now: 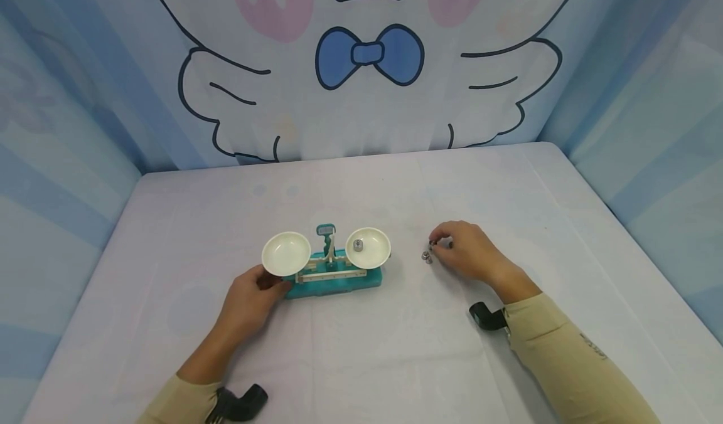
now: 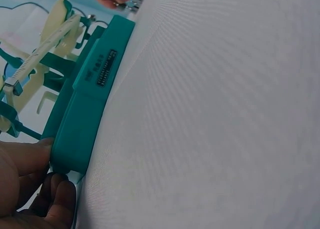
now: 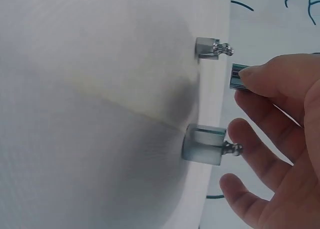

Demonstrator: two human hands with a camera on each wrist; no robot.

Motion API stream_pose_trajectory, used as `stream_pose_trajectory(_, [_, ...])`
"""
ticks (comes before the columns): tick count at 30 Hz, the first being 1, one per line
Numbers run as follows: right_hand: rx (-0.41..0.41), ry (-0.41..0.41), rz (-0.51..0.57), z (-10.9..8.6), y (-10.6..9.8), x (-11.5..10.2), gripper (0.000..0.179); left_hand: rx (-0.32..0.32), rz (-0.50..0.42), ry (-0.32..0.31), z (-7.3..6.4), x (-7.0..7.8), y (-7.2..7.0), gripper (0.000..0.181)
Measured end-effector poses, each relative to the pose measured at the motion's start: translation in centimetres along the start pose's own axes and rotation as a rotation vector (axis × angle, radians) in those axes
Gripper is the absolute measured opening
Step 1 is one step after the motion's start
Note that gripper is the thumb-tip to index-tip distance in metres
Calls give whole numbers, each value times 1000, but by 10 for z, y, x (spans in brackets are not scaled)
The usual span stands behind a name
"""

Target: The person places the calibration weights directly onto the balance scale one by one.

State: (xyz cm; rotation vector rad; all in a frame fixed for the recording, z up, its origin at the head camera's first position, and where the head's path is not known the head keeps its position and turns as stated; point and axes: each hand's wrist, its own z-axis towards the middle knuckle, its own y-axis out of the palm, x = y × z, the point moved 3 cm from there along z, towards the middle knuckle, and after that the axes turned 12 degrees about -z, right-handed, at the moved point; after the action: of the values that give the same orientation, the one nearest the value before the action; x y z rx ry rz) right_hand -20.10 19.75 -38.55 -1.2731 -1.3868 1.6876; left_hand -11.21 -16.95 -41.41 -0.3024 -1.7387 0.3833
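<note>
A teal balance scale [image 1: 333,286] with two cream pans stands on the table. My left hand [image 1: 248,302] grips the left end of its base, thumb on top and fingers curled at the lower edge, as the left wrist view shows. The left pan [image 1: 286,254] is bare. A small metal weight [image 1: 358,245] stands in the right pan [image 1: 375,256]. Right of the scale, my right hand [image 1: 469,251] pinches a metal weight [image 3: 239,77] between thumb and index finger, off the table. Near its fingers, a larger knobbed weight [image 3: 204,145] and a smaller one [image 3: 206,48] stand on the cloth.
A white cloth covers the table [image 1: 395,361]. Behind it hangs a curtain [image 1: 367,116] with a cartoon figure and blue bow tie; striped blue curtains flank both sides. Black wrist-worn devices [image 1: 243,404] sit by both sleeves.
</note>
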Motion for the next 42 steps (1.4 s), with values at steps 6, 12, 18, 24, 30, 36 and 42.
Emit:
stream_pose_trajectory(6, [43, -23, -5, -2, -7, -8, 18, -4, 1, -7, 0, 1, 1, 46])
stream_pose_trajectory(12, [95, -48, 3, -4, -14, -20, 18, -2, 0, -10, 0, 1, 1, 45])
stream_pose_trajectory(18, [140, -82, 10, -5, -21, -36, 18, 1, -6, -2, -1, 2, 1, 44])
stream_pose_trajectory(24, [207, -156, 19, -5, -28, -49, 15, 4, -10, -6, -1, 1, 0, 43])
stream_pose_trajectory(30, [278, -209, 49, -3, -30, -62, 14, 1, -10, -4, 0, 1, 1, 43])
stream_pose_trajectory(36, [323, -266, 89, 1, -27, -77, 14, 2, -10, -10, 0, 1, 1, 43])
stream_pose_trajectory(42, [308, -303, 102, 8, -23, -91, 14, 5, -15, -16, 0, 0, 1, 43])
